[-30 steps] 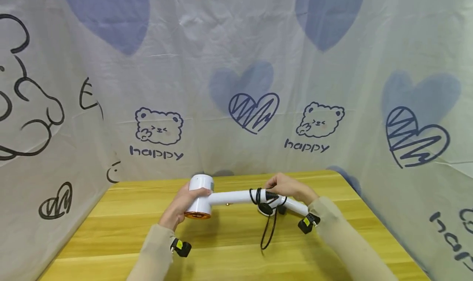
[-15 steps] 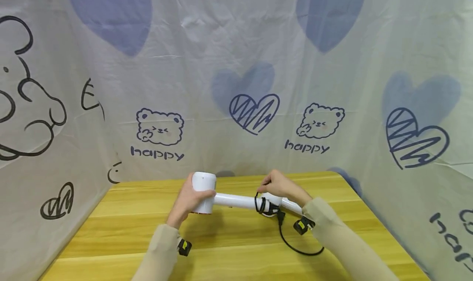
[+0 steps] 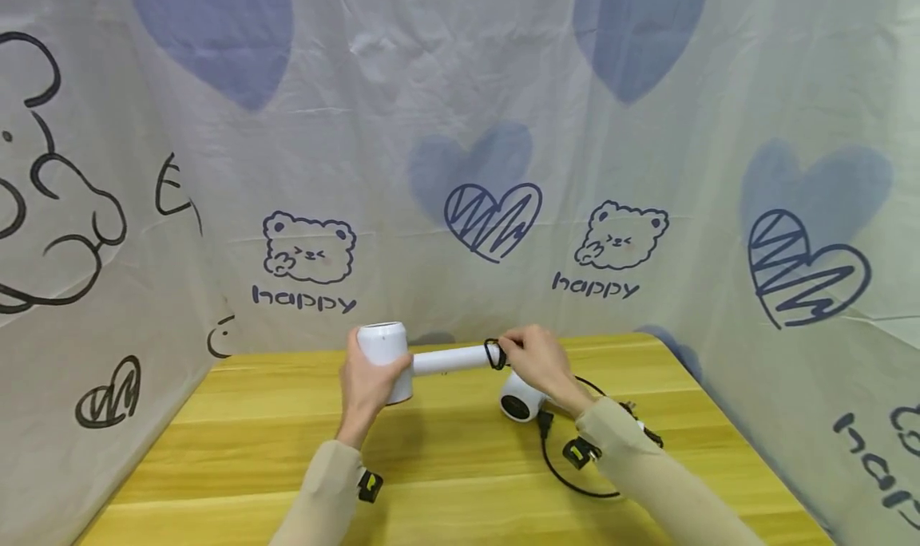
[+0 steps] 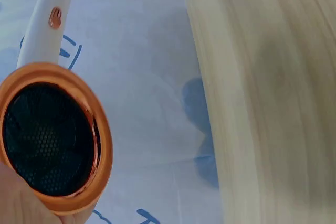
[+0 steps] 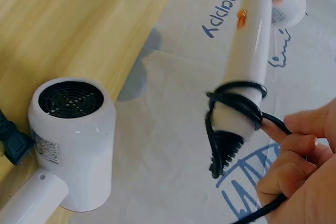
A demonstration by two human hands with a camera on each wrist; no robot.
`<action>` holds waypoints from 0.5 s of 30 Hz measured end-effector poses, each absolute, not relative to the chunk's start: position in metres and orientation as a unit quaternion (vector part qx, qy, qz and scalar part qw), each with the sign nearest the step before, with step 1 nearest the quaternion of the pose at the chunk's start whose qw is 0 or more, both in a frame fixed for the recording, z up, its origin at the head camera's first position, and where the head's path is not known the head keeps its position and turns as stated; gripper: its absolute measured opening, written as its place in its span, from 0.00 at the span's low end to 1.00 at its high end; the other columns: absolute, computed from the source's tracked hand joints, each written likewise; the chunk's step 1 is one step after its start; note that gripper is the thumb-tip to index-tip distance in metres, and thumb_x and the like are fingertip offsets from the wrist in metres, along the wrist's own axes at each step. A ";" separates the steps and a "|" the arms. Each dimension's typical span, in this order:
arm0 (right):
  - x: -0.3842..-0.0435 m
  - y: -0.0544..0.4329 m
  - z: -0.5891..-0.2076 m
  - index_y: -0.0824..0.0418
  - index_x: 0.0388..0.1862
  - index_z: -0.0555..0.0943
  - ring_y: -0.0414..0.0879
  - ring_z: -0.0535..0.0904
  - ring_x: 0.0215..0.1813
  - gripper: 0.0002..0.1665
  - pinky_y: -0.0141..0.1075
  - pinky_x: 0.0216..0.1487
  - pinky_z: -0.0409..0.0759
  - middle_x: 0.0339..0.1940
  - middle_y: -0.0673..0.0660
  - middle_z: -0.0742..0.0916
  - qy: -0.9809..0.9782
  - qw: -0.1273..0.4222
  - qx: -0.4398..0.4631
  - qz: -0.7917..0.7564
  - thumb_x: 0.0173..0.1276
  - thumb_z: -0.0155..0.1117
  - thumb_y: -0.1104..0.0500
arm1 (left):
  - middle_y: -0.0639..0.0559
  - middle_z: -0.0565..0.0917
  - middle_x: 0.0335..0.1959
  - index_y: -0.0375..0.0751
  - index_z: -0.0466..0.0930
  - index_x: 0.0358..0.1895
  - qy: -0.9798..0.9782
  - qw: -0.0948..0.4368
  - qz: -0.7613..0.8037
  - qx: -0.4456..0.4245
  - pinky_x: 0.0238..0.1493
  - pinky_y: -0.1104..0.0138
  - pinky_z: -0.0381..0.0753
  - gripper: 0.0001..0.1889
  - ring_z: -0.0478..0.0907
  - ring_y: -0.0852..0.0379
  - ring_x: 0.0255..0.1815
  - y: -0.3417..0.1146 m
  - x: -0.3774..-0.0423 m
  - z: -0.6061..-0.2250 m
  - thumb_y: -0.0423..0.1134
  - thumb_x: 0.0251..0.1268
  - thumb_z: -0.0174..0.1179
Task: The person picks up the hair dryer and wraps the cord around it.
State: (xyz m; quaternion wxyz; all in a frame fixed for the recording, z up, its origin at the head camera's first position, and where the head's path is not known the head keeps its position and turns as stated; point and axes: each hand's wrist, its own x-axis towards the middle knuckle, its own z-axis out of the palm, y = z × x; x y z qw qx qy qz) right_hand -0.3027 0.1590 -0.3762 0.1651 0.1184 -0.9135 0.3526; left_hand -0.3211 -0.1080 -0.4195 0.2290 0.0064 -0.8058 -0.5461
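Note:
My left hand (image 3: 368, 382) grips the barrel of a white hair dryer (image 3: 451, 360), held above the table with its handle pointing right. In the left wrist view its copper-coloured ring (image 4: 102, 135) surrounds a dark mesh opening. Black cord (image 5: 239, 100) is wound round the handle's end, beside a ribbed black sleeve (image 5: 227, 148). My right hand (image 3: 539, 361) pinches a strand of this cord between thumb and fingers. Below it lies a second white hair dryer (image 3: 523, 388), its dark grille (image 5: 71, 99) showing; its handle is partly hidden behind my right forearm.
On the wooden table (image 3: 446, 482), a black cord (image 3: 564, 478) with a thick black end (image 3: 545, 424) curves beside the second dryer. More cord (image 3: 650, 436) lies right of my forearm. A printed cloth (image 3: 402, 235) hangs behind the table and along its sides.
The held dryer's handle dipped, then rose again, and its barrel now stands slightly higher. My right hand has shifted slightly left with the cord. The second dryer's body is now less covered.

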 end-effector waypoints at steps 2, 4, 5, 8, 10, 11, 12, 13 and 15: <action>-0.300 0.157 -0.379 0.57 0.39 0.89 0.40 0.58 0.13 0.14 0.30 0.16 0.54 0.11 0.49 0.72 -0.910 0.178 0.128 0.353 0.73 0.56 0.58 | 0.41 0.81 0.42 0.45 0.63 0.66 -0.798 0.246 -0.550 0.023 0.30 0.64 0.81 0.44 0.79 0.46 0.36 -0.108 -0.321 -0.420 0.45 0.41 0.75; -0.298 0.154 -0.382 0.59 0.46 0.88 0.40 0.57 0.12 0.14 0.29 0.15 0.53 0.10 0.50 0.72 -0.905 0.187 0.140 0.355 0.73 0.56 0.59 | 0.42 0.80 0.42 0.45 0.63 0.66 -0.790 0.256 -0.555 0.040 0.31 0.64 0.80 0.44 0.79 0.46 0.37 -0.109 -0.322 -0.422 0.45 0.41 0.75; -0.297 0.154 -0.383 0.60 0.47 0.87 0.40 0.57 0.12 0.14 0.29 0.15 0.54 0.11 0.50 0.73 -0.904 0.190 0.145 0.355 0.73 0.56 0.59 | 0.42 0.80 0.43 0.44 0.63 0.65 -0.786 0.260 -0.559 0.046 0.32 0.64 0.79 0.44 0.79 0.46 0.38 -0.109 -0.323 -0.422 0.45 0.41 0.75; -0.296 0.154 -0.386 0.61 0.50 0.86 0.40 0.61 0.13 0.15 0.29 0.16 0.58 0.16 0.51 0.80 -0.898 0.184 0.156 0.367 0.74 0.55 0.60 | 0.42 0.79 0.45 0.44 0.63 0.65 -0.773 0.261 -0.575 0.066 0.35 0.63 0.79 0.44 0.78 0.45 0.41 -0.111 -0.324 -0.423 0.45 0.42 0.75; -0.295 0.155 -0.388 0.61 0.48 0.87 0.41 0.63 0.15 0.14 0.30 0.18 0.62 0.22 0.51 0.83 -0.894 0.171 0.160 0.382 0.74 0.54 0.61 | 0.42 0.78 0.47 0.44 0.62 0.67 -0.761 0.248 -0.594 0.076 0.37 0.61 0.80 0.45 0.77 0.45 0.43 -0.113 -0.325 -0.423 0.45 0.43 0.75; -0.296 0.157 -0.388 0.60 0.47 0.87 0.40 0.65 0.17 0.14 0.30 0.21 0.64 0.26 0.51 0.85 -0.891 0.163 0.160 0.391 0.74 0.54 0.61 | 0.41 0.77 0.48 0.45 0.61 0.67 -0.753 0.241 -0.606 0.080 0.39 0.60 0.80 0.45 0.77 0.45 0.44 -0.113 -0.326 -0.424 0.45 0.44 0.75; -0.296 0.159 -0.389 0.60 0.45 0.87 0.40 0.67 0.19 0.14 0.30 0.23 0.67 0.28 0.51 0.86 -0.888 0.148 0.158 0.406 0.75 0.54 0.61 | 0.42 0.77 0.49 0.45 0.60 0.68 -0.745 0.232 -0.619 0.085 0.40 0.60 0.81 0.45 0.76 0.46 0.45 -0.114 -0.327 -0.424 0.45 0.44 0.75; -0.297 0.161 -0.389 0.60 0.44 0.87 0.39 0.69 0.22 0.14 0.29 0.26 0.68 0.28 0.51 0.86 -0.883 0.131 0.156 0.424 0.75 0.54 0.60 | 0.42 0.76 0.51 0.45 0.60 0.69 -0.735 0.222 -0.635 0.087 0.41 0.59 0.81 0.45 0.75 0.46 0.47 -0.115 -0.328 -0.424 0.44 0.45 0.75; -0.300 0.166 -0.390 0.61 0.42 0.87 0.38 0.68 0.24 0.13 0.28 0.27 0.67 0.28 0.51 0.86 -0.864 0.081 0.145 0.475 0.75 0.54 0.59 | 0.41 0.74 0.54 0.45 0.59 0.70 -0.713 0.200 -0.666 0.089 0.42 0.59 0.82 0.45 0.75 0.46 0.49 -0.115 -0.329 -0.424 0.43 0.47 0.74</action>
